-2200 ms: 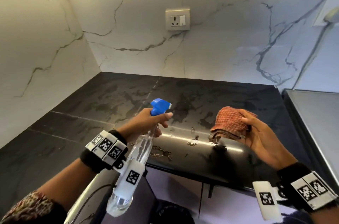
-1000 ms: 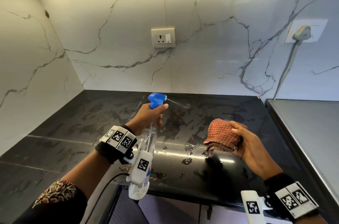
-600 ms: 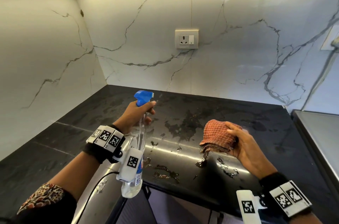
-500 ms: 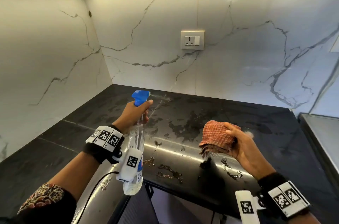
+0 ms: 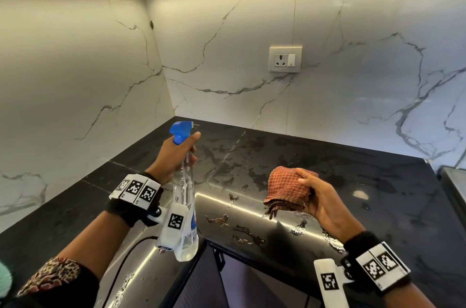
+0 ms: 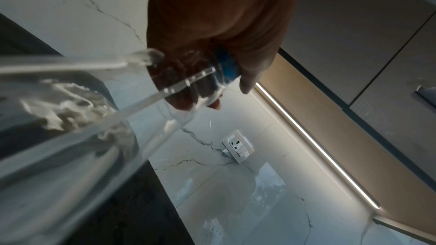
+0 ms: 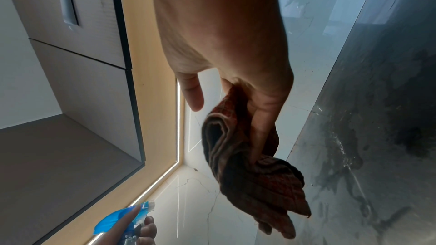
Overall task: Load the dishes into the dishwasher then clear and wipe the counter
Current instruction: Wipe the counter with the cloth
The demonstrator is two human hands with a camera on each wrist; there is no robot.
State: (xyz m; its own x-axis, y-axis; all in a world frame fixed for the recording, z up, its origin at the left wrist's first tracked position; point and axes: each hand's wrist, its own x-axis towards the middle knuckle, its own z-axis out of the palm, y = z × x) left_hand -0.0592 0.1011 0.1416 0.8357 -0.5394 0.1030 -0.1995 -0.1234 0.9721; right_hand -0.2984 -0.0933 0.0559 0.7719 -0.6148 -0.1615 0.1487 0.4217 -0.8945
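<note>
My left hand [image 5: 174, 156] grips the neck of a clear spray bottle [image 5: 185, 207] with a blue trigger head [image 5: 180, 131], held upright above the black counter [image 5: 277, 156], nozzle toward the back wall. The left wrist view shows the bottle [image 6: 70, 137] close up, with my left hand [image 6: 212, 44] curled round its blue collar. My right hand [image 5: 320, 196] holds a folded orange-red checked cloth [image 5: 285, 191] just above the counter's front part. In the right wrist view the cloth [image 7: 254, 174] hangs folded from my right hand [image 7: 235, 81]. Wet patches and droplets lie on the counter.
White marble walls meet in a corner [image 5: 161, 68] behind the counter, with a wall socket [image 5: 285, 59] on the back wall. A steel surface [image 5: 454, 186] borders the counter on the right. A dark opening [image 5: 227, 282] shows below the counter's front edge. A cable [image 5: 121, 259] runs by my left arm.
My view has swung left toward the corner. The left hand with the bottle has moved left and up a little. The right hand still holds the cloth above the counter.
</note>
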